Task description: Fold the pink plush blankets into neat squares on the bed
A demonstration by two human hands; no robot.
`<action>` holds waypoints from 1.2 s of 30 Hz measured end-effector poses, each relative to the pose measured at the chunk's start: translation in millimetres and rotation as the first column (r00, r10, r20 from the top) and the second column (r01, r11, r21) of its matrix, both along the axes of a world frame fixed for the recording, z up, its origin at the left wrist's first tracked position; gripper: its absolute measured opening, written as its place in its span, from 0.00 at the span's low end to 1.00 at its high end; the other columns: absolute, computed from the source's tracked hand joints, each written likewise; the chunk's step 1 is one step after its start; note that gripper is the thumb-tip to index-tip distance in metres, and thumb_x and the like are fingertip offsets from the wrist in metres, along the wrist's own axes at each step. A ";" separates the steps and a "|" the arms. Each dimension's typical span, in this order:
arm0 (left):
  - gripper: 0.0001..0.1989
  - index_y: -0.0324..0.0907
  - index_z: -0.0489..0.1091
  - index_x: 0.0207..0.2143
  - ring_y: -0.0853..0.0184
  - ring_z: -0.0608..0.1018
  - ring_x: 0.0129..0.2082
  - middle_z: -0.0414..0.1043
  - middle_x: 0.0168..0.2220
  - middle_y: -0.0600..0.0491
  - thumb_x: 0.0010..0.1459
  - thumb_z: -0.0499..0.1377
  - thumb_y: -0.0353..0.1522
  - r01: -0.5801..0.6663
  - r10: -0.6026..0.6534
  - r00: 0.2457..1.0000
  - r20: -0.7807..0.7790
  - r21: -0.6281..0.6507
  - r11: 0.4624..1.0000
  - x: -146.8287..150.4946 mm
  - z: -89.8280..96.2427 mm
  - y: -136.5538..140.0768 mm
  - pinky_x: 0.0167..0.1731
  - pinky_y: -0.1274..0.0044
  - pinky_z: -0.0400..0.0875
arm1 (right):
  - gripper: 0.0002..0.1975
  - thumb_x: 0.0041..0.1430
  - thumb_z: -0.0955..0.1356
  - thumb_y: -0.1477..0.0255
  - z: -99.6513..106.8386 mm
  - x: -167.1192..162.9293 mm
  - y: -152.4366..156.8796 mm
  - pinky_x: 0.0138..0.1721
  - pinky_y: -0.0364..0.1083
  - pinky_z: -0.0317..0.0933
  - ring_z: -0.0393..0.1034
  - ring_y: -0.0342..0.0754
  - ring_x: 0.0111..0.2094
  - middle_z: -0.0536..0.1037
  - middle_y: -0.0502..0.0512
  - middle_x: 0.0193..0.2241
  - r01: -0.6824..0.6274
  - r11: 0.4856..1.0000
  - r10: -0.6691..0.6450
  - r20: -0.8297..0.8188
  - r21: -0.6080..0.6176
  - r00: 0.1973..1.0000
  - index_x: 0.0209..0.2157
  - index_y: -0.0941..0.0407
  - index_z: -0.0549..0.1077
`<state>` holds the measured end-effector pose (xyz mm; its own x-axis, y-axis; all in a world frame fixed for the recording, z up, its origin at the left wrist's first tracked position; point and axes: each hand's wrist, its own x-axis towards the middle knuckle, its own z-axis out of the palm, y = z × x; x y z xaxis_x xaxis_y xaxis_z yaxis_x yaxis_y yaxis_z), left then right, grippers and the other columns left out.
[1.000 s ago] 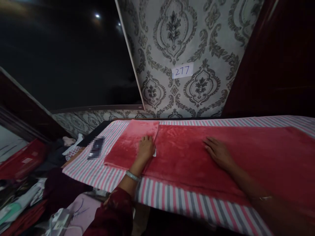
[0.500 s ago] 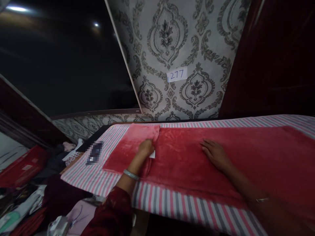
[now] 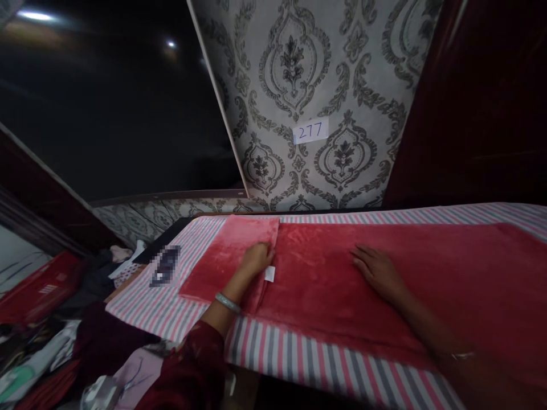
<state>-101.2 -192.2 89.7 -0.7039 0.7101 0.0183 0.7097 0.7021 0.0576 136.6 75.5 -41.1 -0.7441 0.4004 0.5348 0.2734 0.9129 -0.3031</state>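
Note:
A plush red blanket (image 3: 316, 285) lies spread along the table, its left end folded over into a thicker flap. At that flap's right edge, my left hand (image 3: 255, 259) has its fingers curled over the fabric, gripping it. A small white tag (image 3: 269, 274) sticks out just below these fingers. My right hand (image 3: 376, 272) rests palm down on the single-layer stretch, fingers extended and pressing on nothing but the blanket. Beneath the blanket is a striped pink, grey and white cloth (image 3: 294, 347).
A dark pixelated object (image 3: 166, 266) lies on the striped cloth at the left. A large television (image 3: 119, 108) stands behind. Clothes (image 3: 102, 330) and a red box (image 3: 40, 287) are heaped at lower left. Patterned wallpaper carries a paper label (image 3: 311, 131).
My left hand has shifted slightly right with the flap's edge, and more of the white tag shows. My right hand stays flat in about the same place.

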 end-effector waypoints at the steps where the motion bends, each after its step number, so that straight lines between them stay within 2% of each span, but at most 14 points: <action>1: 0.18 0.44 0.76 0.50 0.62 0.79 0.51 0.79 0.50 0.46 0.69 0.49 0.35 0.017 -0.017 1.000 -0.006 0.012 1.000 -5.8 3.3 0.8 0.50 0.75 0.70 | 0.25 0.69 0.56 0.61 -0.6 0.0 0.2 0.60 0.63 0.62 0.70 0.61 0.57 0.77 0.63 0.56 0.003 1.000 -0.003 0.000 0.003 1.000 0.52 0.55 0.78; 4: 0.23 0.44 0.69 0.61 0.61 0.72 0.61 0.71 0.61 0.44 0.70 0.43 0.34 0.042 -0.039 0.998 -0.046 0.050 0.998 -26.2 8.6 6.5 0.59 0.72 0.64 | 0.25 0.69 0.56 0.60 -1.8 -0.1 0.7 0.60 0.64 0.62 0.71 0.60 0.57 0.77 0.63 0.56 0.000 1.000 0.001 -0.004 0.011 1.000 0.52 0.55 0.78; 6: 0.26 0.43 0.60 0.67 0.57 0.62 0.68 0.59 0.69 0.43 0.69 0.47 0.37 0.034 -0.031 0.998 -0.056 0.051 0.998 -37.4 2.9 10.9 0.65 0.65 0.58 | 0.25 0.69 0.56 0.60 -3.2 -0.2 1.5 0.60 0.64 0.62 0.71 0.60 0.57 0.77 0.62 0.56 -0.007 1.000 0.007 -0.012 0.012 1.000 0.52 0.55 0.78; 8: 0.30 0.44 0.57 0.69 0.51 0.55 0.71 0.52 0.72 0.43 0.68 0.50 0.41 0.022 -0.021 0.999 -0.040 0.027 0.999 -43.8 -10.6 13.8 0.67 0.56 0.51 | 0.26 0.69 0.56 0.59 -6.2 0.3 3.4 0.60 0.63 0.63 0.71 0.60 0.57 0.77 0.62 0.55 -0.007 1.000 0.008 -0.027 0.017 1.000 0.52 0.55 0.78; 12: 0.31 0.44 0.55 0.70 0.48 0.51 0.72 0.49 0.73 0.43 0.68 0.48 0.45 0.025 -0.025 0.999 -0.032 0.004 1.000 -46.4 -41.3 14.3 0.67 0.49 0.44 | 0.27 0.68 0.56 0.56 -14.3 3.5 10.9 0.59 0.63 0.64 0.72 0.61 0.56 0.77 0.62 0.55 -0.020 1.000 0.021 -0.037 0.023 0.999 0.51 0.54 0.78; 16: 0.33 0.44 0.53 0.71 0.46 0.49 0.73 0.47 0.73 0.43 0.68 0.46 0.46 0.054 -0.053 0.998 -0.015 0.049 0.997 -46.9 -49.5 11.9 0.67 0.46 0.42 | 0.27 0.67 0.57 0.55 -9.3 -7.8 9.5 0.58 0.67 0.64 0.73 0.65 0.54 0.79 0.63 0.52 0.003 1.000 -0.004 -0.046 -0.018 0.999 0.50 0.53 0.79; 18: 0.32 0.44 0.52 0.71 0.48 0.49 0.73 0.47 0.73 0.45 0.69 0.46 0.45 0.092 -0.095 0.995 0.032 0.072 0.993 -48.4 -44.5 10.4 0.67 0.47 0.42 | 0.28 0.67 0.56 0.55 4.1 -30.4 -4.6 0.59 0.66 0.63 0.72 0.65 0.56 0.78 0.64 0.54 -0.016 0.999 0.014 -0.041 -0.039 0.999 0.54 0.54 0.77; 21: 0.30 0.44 0.52 0.71 0.55 0.53 0.72 0.50 0.73 0.46 0.70 0.45 0.43 0.178 -0.185 0.978 0.100 0.074 0.981 -54.6 -29.9 7.0 0.69 0.52 0.44 | 0.30 0.68 0.55 0.57 36.5 -88.1 -47.0 0.64 0.62 0.59 0.65 0.64 0.62 0.72 0.67 0.61 -0.109 0.991 0.110 0.016 -0.074 0.994 0.61 0.59 0.70; 24: 0.29 0.44 0.52 0.70 0.60 0.55 0.72 0.52 0.72 0.46 0.70 0.44 0.40 0.226 -0.231 0.966 0.113 0.061 0.972 -68.7 -13.1 0.7 0.70 0.57 0.45 | 0.30 0.68 0.57 0.64 70.6 -157.2 -102.5 0.69 0.61 0.49 0.52 0.63 0.69 0.63 0.67 0.67 -0.156 0.987 0.160 0.100 -0.047 0.982 0.66 0.63 0.63; 26: 0.28 0.44 0.52 0.71 0.61 0.53 0.72 0.50 0.73 0.46 0.70 0.43 0.38 0.235 -0.239 0.965 0.106 0.050 0.971 -81.6 -5.9 -5.3 0.70 0.58 0.45 | 0.30 0.67 0.57 0.68 84.6 -196.8 -135.2 0.70 0.61 0.43 0.44 0.61 0.72 0.56 0.66 0.70 -0.154 0.988 0.152 0.151 -0.002 0.977 0.68 0.65 0.60; 28: 0.29 0.44 0.51 0.71 0.60 0.52 0.73 0.49 0.73 0.45 0.70 0.44 0.37 0.239 -0.241 0.966 0.095 0.033 0.970 -94.6 -5.8 -11.7 0.69 0.57 0.45 | 0.31 0.67 0.57 0.70 87.0 -225.2 -158.0 0.71 0.61 0.38 0.39 0.60 0.73 0.52 0.66 0.71 -0.128 0.992 0.121 0.206 0.023 0.971 0.69 0.66 0.58; 30: 0.29 0.43 0.51 0.71 0.58 0.52 0.73 0.50 0.73 0.44 0.69 0.45 0.37 0.244 -0.244 0.965 0.091 0.010 0.970 -104.7 -14.1 -17.6 0.69 0.54 0.44 | 0.31 0.68 0.58 0.68 78.6 -241.4 -169.3 0.70 0.61 0.37 0.38 0.60 0.73 0.52 0.66 0.71 -0.106 0.994 0.098 0.289 0.012 0.952 0.69 0.65 0.57; 33: 0.29 0.42 0.52 0.71 0.57 0.51 0.73 0.50 0.72 0.43 0.70 0.45 0.39 0.269 -0.268 0.962 0.057 -0.007 0.963 -113.5 -35.5 -24.5 0.69 0.52 0.42 | 0.33 0.69 0.59 0.60 58.4 -248.4 -171.2 0.69 0.62 0.39 0.39 0.62 0.72 0.51 0.66 0.71 -0.092 0.995 0.099 0.411 -0.035 0.906 0.70 0.62 0.57; 36: 0.30 0.44 0.50 0.71 0.58 0.51 0.73 0.50 0.73 0.46 0.71 0.43 0.42 0.304 -0.304 0.952 -0.012 -0.024 0.952 -124.6 -50.2 -29.9 0.69 0.53 0.43 | 0.33 0.70 0.59 0.59 47.0 -246.5 -168.0 0.68 0.62 0.39 0.39 0.62 0.72 0.49 0.65 0.72 -0.088 0.995 0.098 0.433 -0.042 0.896 0.70 0.61 0.57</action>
<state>-225.8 -222.1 39.5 -0.4541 0.8909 0.0096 0.8906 0.4536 0.0325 -109.9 -92.5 5.9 -0.9348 0.3255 0.1424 0.2962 0.9354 -0.1933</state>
